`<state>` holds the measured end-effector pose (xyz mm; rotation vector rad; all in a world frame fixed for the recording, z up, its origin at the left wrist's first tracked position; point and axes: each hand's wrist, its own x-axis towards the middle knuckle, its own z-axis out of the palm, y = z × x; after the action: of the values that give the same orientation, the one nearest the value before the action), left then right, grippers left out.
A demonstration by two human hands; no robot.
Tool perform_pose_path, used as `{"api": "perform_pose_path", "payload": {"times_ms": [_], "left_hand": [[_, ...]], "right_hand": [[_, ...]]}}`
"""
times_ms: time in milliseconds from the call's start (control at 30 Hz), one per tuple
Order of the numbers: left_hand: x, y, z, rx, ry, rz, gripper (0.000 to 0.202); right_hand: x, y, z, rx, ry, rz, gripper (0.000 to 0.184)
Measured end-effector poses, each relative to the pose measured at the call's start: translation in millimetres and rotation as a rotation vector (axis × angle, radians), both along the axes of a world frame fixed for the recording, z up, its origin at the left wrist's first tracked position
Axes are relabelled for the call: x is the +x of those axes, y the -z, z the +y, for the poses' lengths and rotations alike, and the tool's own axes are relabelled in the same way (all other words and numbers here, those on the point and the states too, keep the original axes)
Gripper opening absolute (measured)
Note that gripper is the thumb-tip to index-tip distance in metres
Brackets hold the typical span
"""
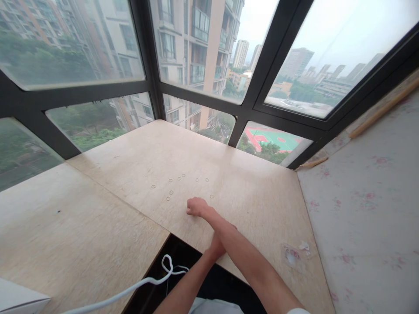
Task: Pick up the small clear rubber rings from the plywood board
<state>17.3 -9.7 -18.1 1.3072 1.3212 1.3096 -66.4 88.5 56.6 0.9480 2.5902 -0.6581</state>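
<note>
My arms cross over the near edge of the pale table [255,196], the right forearm on top. My right hand [197,206] is closed, knuckles up, low over the table or resting on it; anything inside its fingers is hidden. Just beyond it lie several small thin rings, among them one ring [211,198] to its right and another ring [168,200] to its left. My left hand [218,245] is mostly covered by the right forearm, touching or close beneath it. Its fingers are hidden apart from a bit showing at the right.
A clear plastic packet [291,256] and a white scrap [304,247] lie at the right, near the flowered wall [363,209]. A white cable [131,288] loops over a dark gap at the table's front. A white box [19,298] stands lower left. Windows border the far side.
</note>
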Motion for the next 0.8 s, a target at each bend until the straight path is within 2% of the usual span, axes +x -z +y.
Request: {"api": "perform_pose_path", "payload": {"times_ms": [100, 200, 400, 567, 667, 800], "left_hand": [[-1, -3.9, 3, 0.018, -0.016, 0.148, 0.019], [1, -1.2, 8, 0.004, -0.018, 0.236, 0.019], [4, 6.5, 12, -0.039, -0.047, 0.279, 0.009], [1, -5.7, 10, 0.017, -0.033, 0.298, 0.016], [0, -14.3, 9, 0.061, -0.006, 0.310, 0.018], [-2, -16.8, 12, 0.102, -0.007, 0.338, 0.019]], "right_hand": [[32, 0.6, -3, -0.140, 0.116, 0.155, 0.015], [67, 1.0, -11, -0.263, 0.277, 0.346, 0.006], [125, -9.1, -26, -0.448, 0.603, 0.742, 0.010], [171, -17.9, -35, -0.557, 0.775, 0.986, 0.022], [198, -14.4, -43, -0.582, 0.873, 1.057, 0.026], [234, 3.4, -58, -0.579, 1.019, 1.069, 0.026]]}}
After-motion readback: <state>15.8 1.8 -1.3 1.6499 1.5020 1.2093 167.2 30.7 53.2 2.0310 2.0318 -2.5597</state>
